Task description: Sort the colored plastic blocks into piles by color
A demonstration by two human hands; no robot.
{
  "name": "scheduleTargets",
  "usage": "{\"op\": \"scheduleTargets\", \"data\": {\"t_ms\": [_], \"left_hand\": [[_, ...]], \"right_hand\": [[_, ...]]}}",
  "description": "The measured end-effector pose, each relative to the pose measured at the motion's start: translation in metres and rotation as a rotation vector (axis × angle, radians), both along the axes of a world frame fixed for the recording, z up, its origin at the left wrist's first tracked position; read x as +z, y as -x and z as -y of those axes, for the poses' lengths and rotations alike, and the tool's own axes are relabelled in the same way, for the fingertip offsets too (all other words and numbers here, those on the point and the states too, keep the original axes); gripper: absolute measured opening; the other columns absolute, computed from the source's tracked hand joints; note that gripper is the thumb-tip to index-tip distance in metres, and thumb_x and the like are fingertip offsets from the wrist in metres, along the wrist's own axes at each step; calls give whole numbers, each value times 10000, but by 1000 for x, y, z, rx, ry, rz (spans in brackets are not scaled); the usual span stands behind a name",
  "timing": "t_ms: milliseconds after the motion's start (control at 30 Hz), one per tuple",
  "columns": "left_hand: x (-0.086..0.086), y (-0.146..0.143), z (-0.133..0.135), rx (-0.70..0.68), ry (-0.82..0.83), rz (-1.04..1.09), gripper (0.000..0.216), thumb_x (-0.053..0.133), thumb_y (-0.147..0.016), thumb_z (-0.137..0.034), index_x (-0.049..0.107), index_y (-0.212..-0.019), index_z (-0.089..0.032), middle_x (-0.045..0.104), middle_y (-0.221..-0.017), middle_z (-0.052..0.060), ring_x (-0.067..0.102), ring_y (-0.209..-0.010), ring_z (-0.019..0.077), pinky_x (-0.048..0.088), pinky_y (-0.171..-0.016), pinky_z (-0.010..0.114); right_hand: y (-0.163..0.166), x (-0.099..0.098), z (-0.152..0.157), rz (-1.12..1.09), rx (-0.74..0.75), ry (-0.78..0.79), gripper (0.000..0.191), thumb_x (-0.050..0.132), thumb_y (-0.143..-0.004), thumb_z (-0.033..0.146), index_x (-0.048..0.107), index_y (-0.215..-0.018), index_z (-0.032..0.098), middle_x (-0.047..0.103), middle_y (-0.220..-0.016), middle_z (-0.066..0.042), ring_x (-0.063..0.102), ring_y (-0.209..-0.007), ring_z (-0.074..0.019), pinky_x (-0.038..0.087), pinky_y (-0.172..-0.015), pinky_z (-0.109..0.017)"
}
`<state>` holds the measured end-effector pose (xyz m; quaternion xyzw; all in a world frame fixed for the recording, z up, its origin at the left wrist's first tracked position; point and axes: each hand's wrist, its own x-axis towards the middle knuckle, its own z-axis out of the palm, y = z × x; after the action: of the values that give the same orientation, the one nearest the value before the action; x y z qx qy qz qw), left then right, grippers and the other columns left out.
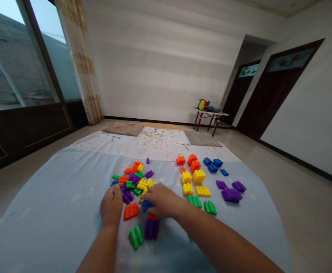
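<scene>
My left hand [112, 204] rests on the cloth at the left edge of a mixed pile of plastic blocks [136, 182], its fingers curled and closed; whatever they hold is hidden. Across the near right side of the pile lies my right hand [162, 200], thumb and fingers closed around a blue block [147, 206]. Between and below my hands are an orange block [131, 211], a green block [136, 237] and a purple block [151, 228]. The pile mixes orange, yellow, green, purple and blue ribbed pieces.
Right of the pile stand groups by colour: orange blocks [194, 163], yellow blocks [199, 176], green blocks [210, 207], blue blocks [213, 167] and purple blocks [232, 195]. A pale blue cloth [69, 197] covers the table. Farther off, a small table [211, 112] carries a colourful bag [202, 104].
</scene>
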<state>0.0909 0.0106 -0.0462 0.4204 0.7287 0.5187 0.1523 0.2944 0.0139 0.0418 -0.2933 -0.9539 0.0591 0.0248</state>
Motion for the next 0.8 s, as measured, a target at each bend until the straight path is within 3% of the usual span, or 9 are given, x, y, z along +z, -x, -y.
{"op": "scheduleTargets", "data": {"t_ms": [167, 300, 367, 467, 600, 700, 800], "left_hand": [[2, -2, 0, 3, 8, -2, 386, 354, -814, -418, 655, -923, -203, 681, -991, 70, 601, -936, 208, 443, -862, 318], [3, -1, 1, 19, 25, -19, 397, 349, -809, -414, 657, -925, -192, 680, -993, 85, 601, -940, 215, 444, -852, 324], [3, -1, 1, 15, 34, -24, 405, 341, -805, -411, 655, -932, -187, 680, -987, 90, 601, -934, 215, 447, -840, 320], [4, -1, 1, -2, 50, -24, 418, 336, -803, -418, 652, -947, -185, 677, -998, 90, 598, -940, 215, 445, -844, 317], [10, -2, 1, -3, 83, -23, 440, 331, -797, -417, 651, -963, -165, 668, -1019, 112, 591, -952, 238, 437, -859, 349], [12, 0, 0, -3, 136, -43, 444, 339, -793, -417, 647, -1001, -175, 670, -1017, 97, 592, -946, 234, 445, -827, 336], [12, 4, -1, -9, 200, -72, 467, 327, -794, -428, 646, -1034, -186, 667, -1031, 89, 590, -954, 239, 446, -805, 333]], "right_hand": [[-9, 0, -8, -93, -421, -26, 526, 546, -815, 468, 495, -1266, 203, 608, -1087, -116, 592, -989, -255, 456, -780, -350], [-10, -4, -11, -27, -511, 40, 571, 531, -777, 624, 585, -1137, 183, 618, -1049, -131, 613, -937, -284, 475, -745, -380], [-13, -2, -13, -71, -487, 21, 590, 524, -785, 636, 578, -1156, 180, 617, -1065, -129, 602, -965, -282, 472, -778, -385], [-20, 3, -14, -142, -326, -37, 601, 608, -772, 561, 528, -1239, 192, 594, -1158, -113, 554, -1062, -269, 441, -871, -381], [-21, 4, -13, -29, -119, -80, 518, 696, -740, 392, 556, -1200, 199, 603, -1163, -95, 547, -1044, -261, 446, -846, -382], [-18, -1, -15, 49, -98, -98, 360, 675, -766, 340, 616, -1088, 189, 629, -1106, -92, 566, -996, -258, 464, -792, -374], [-17, -3, -20, 87, -105, -83, 365, 664, -776, 406, 630, -1065, 185, 629, -1104, -97, 576, -991, -260, 474, -772, -363]]}}
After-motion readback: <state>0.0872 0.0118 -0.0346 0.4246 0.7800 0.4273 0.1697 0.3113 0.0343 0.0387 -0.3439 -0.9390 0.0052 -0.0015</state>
